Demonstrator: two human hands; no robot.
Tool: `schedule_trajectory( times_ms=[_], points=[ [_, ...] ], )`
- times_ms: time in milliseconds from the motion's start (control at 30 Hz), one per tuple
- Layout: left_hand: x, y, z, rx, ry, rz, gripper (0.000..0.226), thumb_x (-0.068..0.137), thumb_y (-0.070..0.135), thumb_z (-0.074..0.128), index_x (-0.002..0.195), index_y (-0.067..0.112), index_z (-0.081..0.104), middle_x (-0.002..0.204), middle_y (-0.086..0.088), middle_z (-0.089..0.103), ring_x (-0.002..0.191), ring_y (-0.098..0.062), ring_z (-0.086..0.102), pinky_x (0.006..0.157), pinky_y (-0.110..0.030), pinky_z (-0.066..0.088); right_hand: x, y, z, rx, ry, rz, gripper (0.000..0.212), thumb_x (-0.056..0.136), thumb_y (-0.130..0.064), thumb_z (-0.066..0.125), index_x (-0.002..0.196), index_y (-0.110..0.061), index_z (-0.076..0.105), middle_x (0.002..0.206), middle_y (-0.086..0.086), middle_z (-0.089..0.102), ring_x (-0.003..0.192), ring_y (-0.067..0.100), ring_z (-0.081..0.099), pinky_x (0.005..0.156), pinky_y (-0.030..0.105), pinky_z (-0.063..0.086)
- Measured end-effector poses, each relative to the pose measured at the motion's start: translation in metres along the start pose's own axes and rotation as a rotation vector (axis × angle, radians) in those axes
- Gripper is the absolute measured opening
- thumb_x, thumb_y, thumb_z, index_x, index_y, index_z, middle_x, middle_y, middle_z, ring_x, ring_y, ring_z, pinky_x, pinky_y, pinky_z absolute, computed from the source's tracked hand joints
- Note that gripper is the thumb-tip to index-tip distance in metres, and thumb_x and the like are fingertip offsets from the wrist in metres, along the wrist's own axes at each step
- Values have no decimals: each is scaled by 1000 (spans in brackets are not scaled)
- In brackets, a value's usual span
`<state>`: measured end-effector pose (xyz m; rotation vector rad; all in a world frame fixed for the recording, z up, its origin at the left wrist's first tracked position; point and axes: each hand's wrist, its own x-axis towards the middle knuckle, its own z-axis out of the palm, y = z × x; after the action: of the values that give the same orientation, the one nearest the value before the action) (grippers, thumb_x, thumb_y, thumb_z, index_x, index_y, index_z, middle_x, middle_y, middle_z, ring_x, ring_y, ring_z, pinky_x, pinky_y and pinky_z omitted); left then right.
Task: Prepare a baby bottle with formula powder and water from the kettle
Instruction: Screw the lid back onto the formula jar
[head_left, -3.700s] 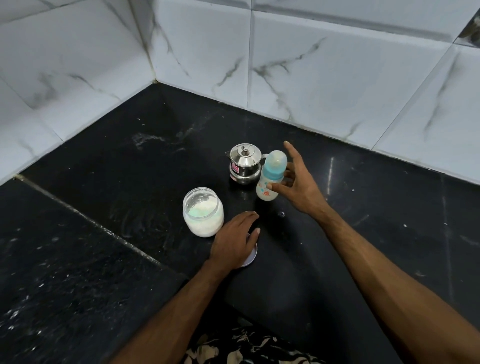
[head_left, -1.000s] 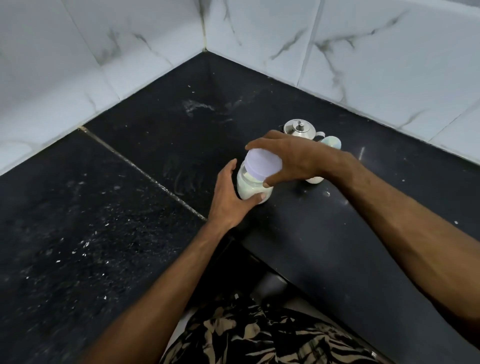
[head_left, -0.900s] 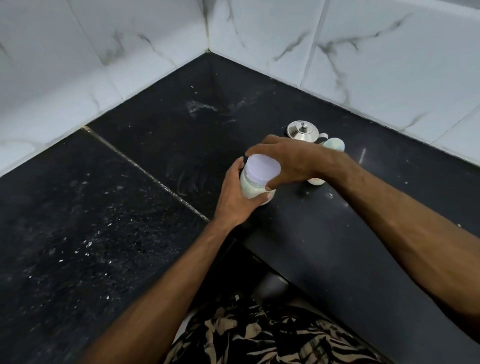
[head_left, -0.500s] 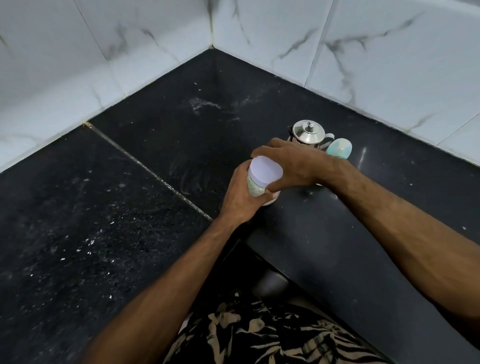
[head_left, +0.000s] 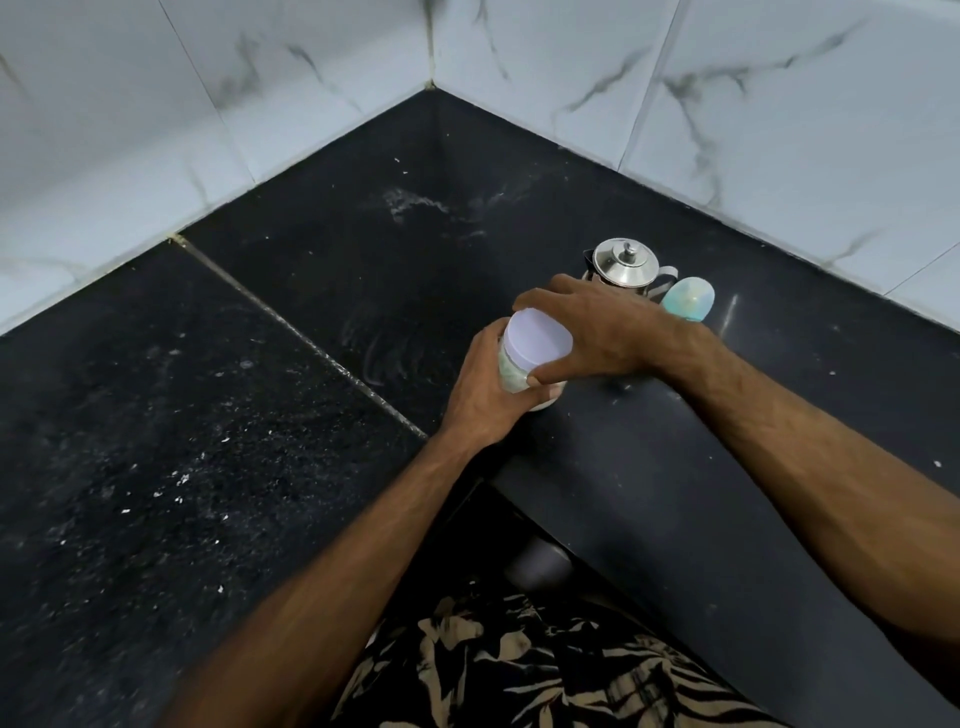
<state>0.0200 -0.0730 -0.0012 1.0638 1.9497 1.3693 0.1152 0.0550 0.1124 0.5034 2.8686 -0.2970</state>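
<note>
Down on the black stone counter (head_left: 260, 467), both hands are working on the formula powder jar (head_left: 511, 375), which is standing upright near the counter's front edge, just right of the pale seam (head_left: 291, 327) running between two slabs. The left hand (head_left: 485, 395) is wrapping around the jar's body from the near side, its fingers curling about the clear wall so that only a strip of the pale powder inside is showing. The right hand (head_left: 597, 332) is reaching over from the right and gripping the white lid (head_left: 539, 338) that is sitting on top of the jar, with the thumb pressing at the lid's near rim and the fingers arching over its far rim; whether the lid is fully seated on the jar cannot be told. Behind the right hand, the small steel kettle (head_left: 626, 265) is standing with its knobbed lid on, and just beside it on the right the baby bottle (head_left: 688, 299) is peeking out, only its pale turquoise cap showing above the wrist. Both are sitting farther back on the counter, near the jar but apart from it. White marble-patterned wall tiles (head_left: 779, 130) are meeting in a corner behind the counter, faint pale smears (head_left: 415, 200) are marking the stone near that corner, and a leaf-printed black and tan garment (head_left: 519, 670) is showing at the bottom between the forearms.
</note>
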Motion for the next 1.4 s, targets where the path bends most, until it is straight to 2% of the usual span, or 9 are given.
schedule_trajectory(
  times_ms=[100, 233, 500, 567, 700, 867, 1067, 1233, 1400],
  points=[
    [-2, 4, -2, 5, 13, 7, 81, 57, 46, 85, 120, 49, 34, 114, 26, 47, 105, 17, 45, 77, -4, 39, 0, 0, 4, -15, 38, 4, 81, 73, -67, 70, 141, -35, 39, 121, -3, 51, 98, 15, 51, 78, 30, 41],
    [-3, 7, -3, -14, 19, 12, 78, 56, 45, 83, 118, 44, 36, 110, 29, 47, 103, 21, 44, 76, -6, 41, 2, -1, 10, -74, 83, 4, 81, 71, -73, 66, 138, -32, 41, 117, -1, 52, 102, 20, 56, 79, 34, 46],
    [-1, 4, -4, -48, -1, 30, 82, 59, 36, 87, 127, 32, 41, 120, 15, 51, 108, 3, 50, 82, -15, 44, 2, -4, 16, -127, 126, 115, 92, 64, -87, 57, 131, -27, 42, 112, 1, 56, 99, 24, 60, 79, 39, 51],
    [-1, 3, -4, -51, -6, 34, 81, 59, 35, 87, 125, 36, 41, 117, 19, 51, 106, 8, 50, 79, -10, 43, 2, -2, 16, -152, 113, 106, 98, 61, -90, 55, 138, -30, 37, 118, 1, 54, 107, 24, 58, 81, 38, 47],
    [0, 1, -1, -37, -8, 18, 88, 61, 35, 86, 134, 29, 37, 127, 15, 46, 109, 10, 46, 80, -2, 37, -4, 6, 9, 85, -16, -19, 100, 72, -65, 71, 152, -40, 17, 149, -3, 33, 127, 21, 46, 95, 32, 40],
    [1, -1, 0, -37, -6, 27, 88, 62, 26, 89, 130, 35, 34, 119, 27, 43, 103, 32, 36, 79, 7, 31, -4, 5, 2, 148, -25, -83, 78, 80, -40, 76, 146, -36, 36, 141, -4, 43, 123, 19, 49, 103, 36, 44],
    [-1, 2, -2, -69, -1, 52, 80, 61, 31, 86, 123, 45, 38, 118, 25, 51, 108, 17, 48, 81, 0, 38, -4, 9, -7, 140, 28, -72, 75, 78, -45, 75, 143, -36, 39, 135, -5, 47, 119, 19, 52, 102, 40, 45],
    [1, -2, -3, -50, -7, 46, 82, 62, 26, 89, 121, 45, 35, 113, 29, 48, 105, 25, 42, 78, 3, 35, -1, 9, 5, 70, 15, -49, 77, 77, -56, 72, 144, -39, 37, 133, -5, 48, 114, 18, 52, 87, 30, 42],
    [1, -2, -3, -46, -22, 23, 85, 61, 31, 88, 128, 37, 35, 115, 26, 46, 104, 25, 41, 77, 3, 35, 4, 7, 9, -16, 68, -12, 80, 71, -76, 59, 139, -39, 40, 122, -5, 52, 108, 19, 56, 86, 37, 49]
  ],
)
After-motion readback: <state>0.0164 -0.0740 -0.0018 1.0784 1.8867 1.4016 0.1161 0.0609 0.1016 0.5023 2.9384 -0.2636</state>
